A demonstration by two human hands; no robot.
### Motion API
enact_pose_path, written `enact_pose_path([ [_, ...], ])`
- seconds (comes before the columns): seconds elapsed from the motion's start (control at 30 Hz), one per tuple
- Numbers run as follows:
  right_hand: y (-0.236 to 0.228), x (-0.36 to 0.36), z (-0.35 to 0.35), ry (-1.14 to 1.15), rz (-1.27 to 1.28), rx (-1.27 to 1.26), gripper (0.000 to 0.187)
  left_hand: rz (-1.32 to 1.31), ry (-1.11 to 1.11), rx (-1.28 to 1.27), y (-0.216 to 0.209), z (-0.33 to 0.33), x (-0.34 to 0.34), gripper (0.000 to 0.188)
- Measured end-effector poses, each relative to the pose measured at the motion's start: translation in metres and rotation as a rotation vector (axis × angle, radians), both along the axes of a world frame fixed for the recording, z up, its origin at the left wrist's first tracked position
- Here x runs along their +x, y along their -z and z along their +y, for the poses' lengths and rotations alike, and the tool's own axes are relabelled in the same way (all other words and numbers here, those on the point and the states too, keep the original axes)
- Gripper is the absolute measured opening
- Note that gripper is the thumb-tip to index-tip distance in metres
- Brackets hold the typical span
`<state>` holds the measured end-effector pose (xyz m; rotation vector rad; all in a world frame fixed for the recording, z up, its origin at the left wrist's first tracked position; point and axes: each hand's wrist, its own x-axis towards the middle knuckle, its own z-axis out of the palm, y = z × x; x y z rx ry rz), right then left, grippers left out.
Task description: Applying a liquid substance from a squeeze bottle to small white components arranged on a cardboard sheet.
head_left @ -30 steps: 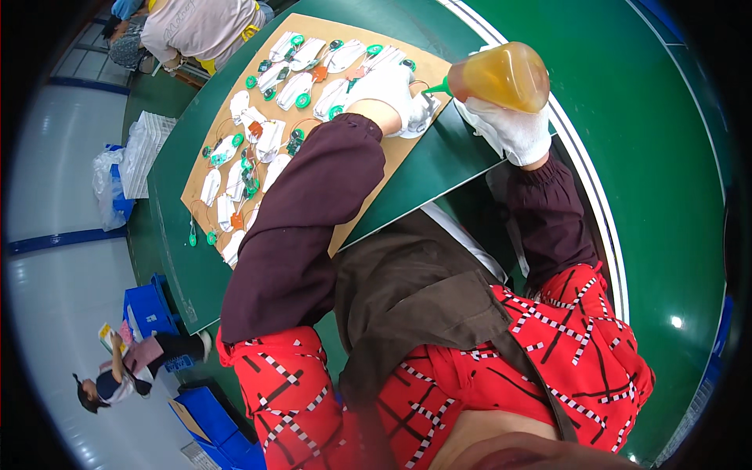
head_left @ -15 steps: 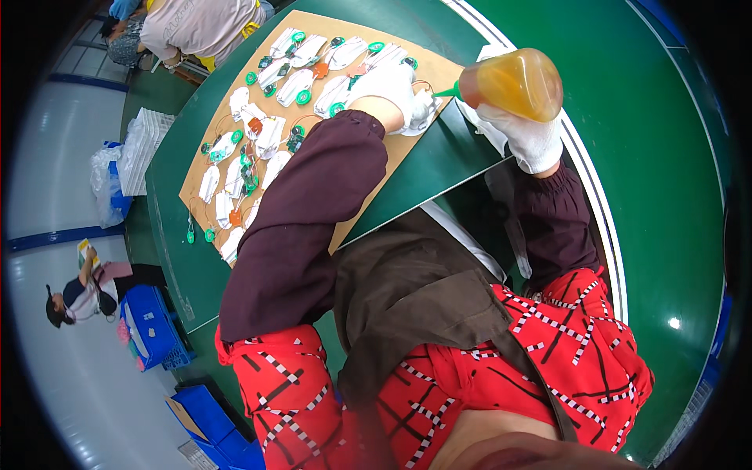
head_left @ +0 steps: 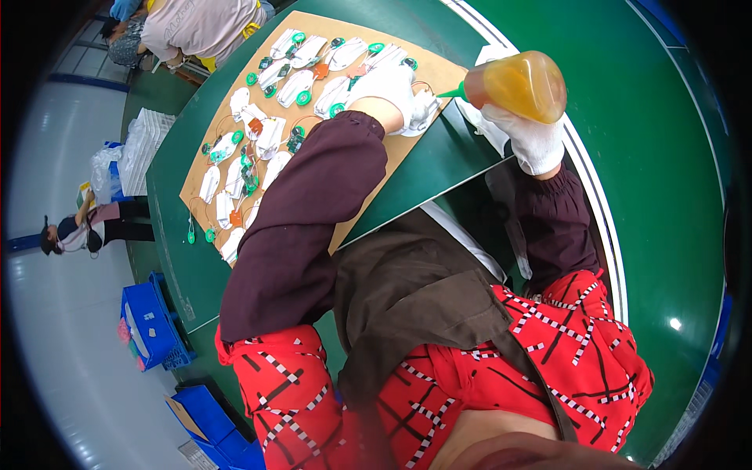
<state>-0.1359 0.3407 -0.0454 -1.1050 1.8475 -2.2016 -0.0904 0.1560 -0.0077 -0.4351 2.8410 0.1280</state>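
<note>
My right hand [head_left: 529,137], in a white glove, grips a squeeze bottle [head_left: 521,84] of amber liquid, tipped on its side. Its green nozzle [head_left: 454,92] points left, at a white plastic housing [head_left: 424,110] on the near right corner of a brown board [head_left: 440,72]. My left hand [head_left: 385,88], also gloved, is closed at that housing; its fingertips are partly hidden. Several similar white housings [head_left: 296,86] lie over the board, with thin wires, green round parts [head_left: 304,97] and small orange-red pieces [head_left: 320,71] among them.
The board lies on a green table [head_left: 407,184] with a straight near edge. A white-edged green surface [head_left: 658,157] curves along the right. Blue crates [head_left: 153,325] and stacked white trays [head_left: 145,149] stand at the left. Other people [head_left: 207,27] are at the far left.
The bottle and my right hand have shifted very slightly right. My left hand stays in place. A person at the left has walked farther up the picture.
</note>
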Motion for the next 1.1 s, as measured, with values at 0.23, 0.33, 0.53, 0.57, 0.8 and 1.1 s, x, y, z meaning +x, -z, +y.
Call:
enact_pose_path([
  [0.23, 0.0, -0.001, -0.008, 0.027, 0.018, -0.014, 0.036, 0.029, -0.008, 0.036, 0.007, -0.004, -0.001, 0.061],
  [0.33, 0.003, -0.003, -0.008, 0.002, -0.002, -0.057, 0.036, 0.023, 0.011, 0.021, 0.006, -0.002, -0.002, 0.061],
  [0.53, 0.0, 0.0, -0.001, -0.041, -0.027, -0.026, 0.038, 0.042, 0.033, -0.009, 0.013, -0.008, -0.001, 0.061],
  [0.57, 0.002, -0.001, -0.001, -0.026, -0.027, -0.044, 0.038, 0.042, 0.033, -0.01, 0.011, -0.007, -0.001, 0.061],
  [0.8, -0.001, -0.005, -0.015, -0.034, 0.083, -0.018, 0.046, 0.005, -0.013, 0.05, 0.002, -0.001, 0.001, 0.061],
  [1.1, 0.014, 0.001, 0.003, 0.032, -0.112, -0.065, 0.051, 0.123, 0.03, 0.032, 0.019, -0.01, 0.0, 0.057],
])
